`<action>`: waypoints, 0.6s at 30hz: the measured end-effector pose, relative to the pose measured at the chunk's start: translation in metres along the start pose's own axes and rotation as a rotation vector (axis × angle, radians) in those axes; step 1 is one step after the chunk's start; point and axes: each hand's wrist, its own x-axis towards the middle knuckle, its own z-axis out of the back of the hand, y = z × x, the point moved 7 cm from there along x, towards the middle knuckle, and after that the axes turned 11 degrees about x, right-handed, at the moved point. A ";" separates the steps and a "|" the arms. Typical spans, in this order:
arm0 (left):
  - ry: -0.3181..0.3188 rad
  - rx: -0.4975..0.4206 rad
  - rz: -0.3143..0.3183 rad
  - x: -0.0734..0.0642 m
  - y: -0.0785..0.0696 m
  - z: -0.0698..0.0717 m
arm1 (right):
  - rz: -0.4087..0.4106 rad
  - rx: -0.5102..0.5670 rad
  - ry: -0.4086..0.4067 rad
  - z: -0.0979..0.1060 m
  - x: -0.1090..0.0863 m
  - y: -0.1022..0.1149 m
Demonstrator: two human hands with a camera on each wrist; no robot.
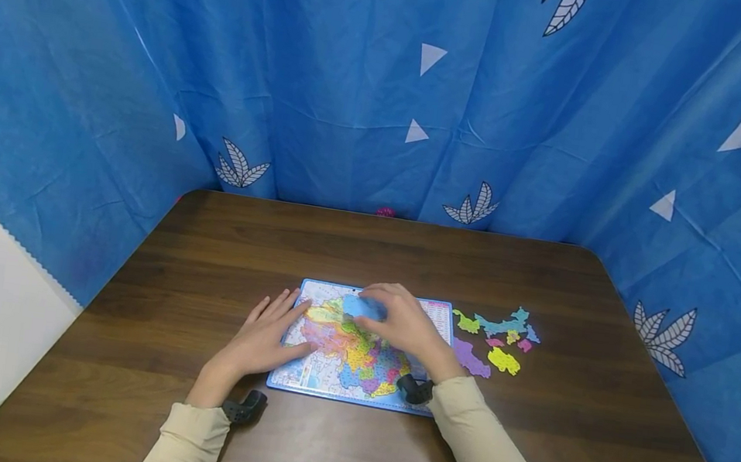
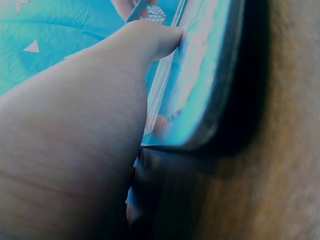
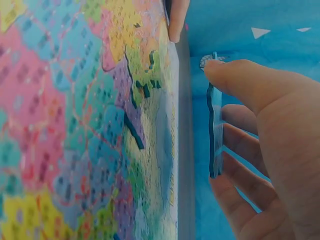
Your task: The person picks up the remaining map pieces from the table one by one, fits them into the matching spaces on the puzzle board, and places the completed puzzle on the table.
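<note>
A map jigsaw board point(image 1: 315, 381) with a blue rim lies on the table, many coloured pieces on its face. My right hand point(image 1: 406, 323) is over its upper middle. In the right wrist view that hand pinches a thin blue puzzle piece point(image 3: 215, 135) between thumb and fingers, edge-on and apart from the board. Green and purple pieces point(image 3: 142, 80) there stand slightly proud of the board. My left hand point(image 1: 262, 342) rests at the board's left edge with its fingers spread. Its thumb point(image 2: 167, 41) touches the board in the left wrist view.
Right of the board lie several loose puzzle pieces: a purple one point(image 1: 470, 359), a yellow one point(image 1: 504, 360), a teal one point(image 1: 498, 327), a green one point(image 1: 467, 323) and small pink ones. A blue curtain point(image 1: 361, 89) hangs behind the wooden table point(image 1: 214, 242).
</note>
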 end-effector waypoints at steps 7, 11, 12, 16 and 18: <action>-0.003 0.001 -0.004 0.000 0.000 0.001 | 0.031 0.000 0.015 -0.006 0.006 0.006; -0.008 0.003 -0.010 0.000 -0.001 0.002 | 0.034 -0.015 0.030 -0.010 0.009 0.008; -0.010 0.004 -0.012 0.000 -0.001 0.002 | 0.037 -0.016 0.032 -0.011 0.009 0.008; -0.022 0.006 -0.021 0.000 -0.001 0.002 | 0.049 -0.017 0.050 -0.017 0.012 0.010; -0.022 0.006 -0.024 0.000 -0.001 0.003 | 0.053 -0.009 0.056 -0.019 0.012 0.011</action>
